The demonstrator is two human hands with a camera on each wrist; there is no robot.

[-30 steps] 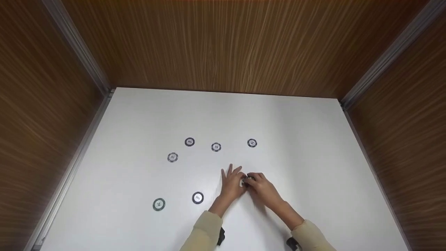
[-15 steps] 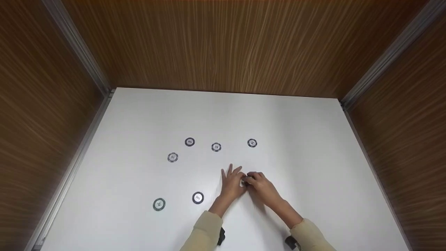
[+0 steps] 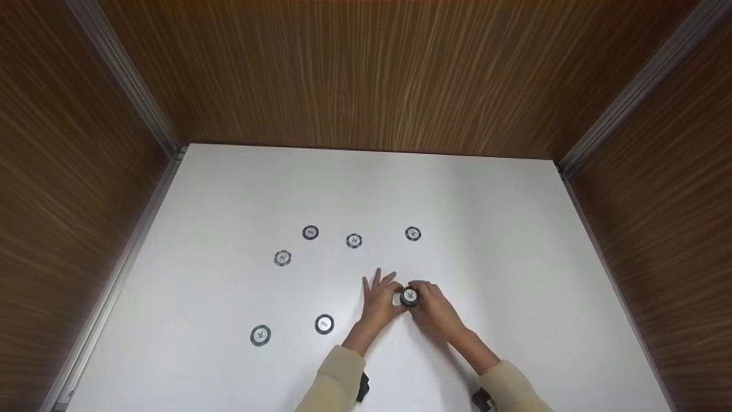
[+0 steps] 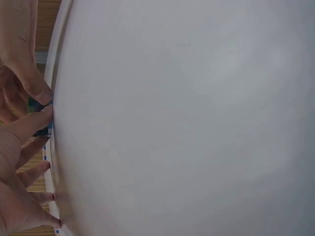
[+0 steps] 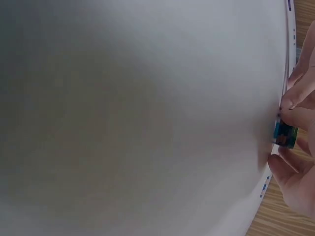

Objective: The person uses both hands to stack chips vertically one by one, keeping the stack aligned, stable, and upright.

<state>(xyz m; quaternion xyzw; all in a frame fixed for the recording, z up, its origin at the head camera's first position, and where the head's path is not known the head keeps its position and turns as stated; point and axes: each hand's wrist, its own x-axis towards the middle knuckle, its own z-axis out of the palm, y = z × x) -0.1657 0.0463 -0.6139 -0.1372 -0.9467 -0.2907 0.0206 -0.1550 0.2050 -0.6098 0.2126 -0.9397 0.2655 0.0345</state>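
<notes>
A short stack of poker chips stands on the white table between the two hands, a green-rimmed chip with a white centre on top. My left hand grips its left side with thumb and index finger, the other fingers spread out. From the right, my right hand holds the stack with curled fingers. Seen edge-on in the left wrist view, the stack shows blue and green edges behind the left thumb. In the right wrist view the stack sits between fingers of both hands.
Single chips lie flat on the table: a green one, a black one left of the left hand, and several farther back, such as the chip beyond the hands. Wood-grain panels wall the back and sides.
The right fingers, which covered the stack's top, have drawn back to its right side, so the top green chip now shows. The left hand and the loose chips stay put.
</notes>
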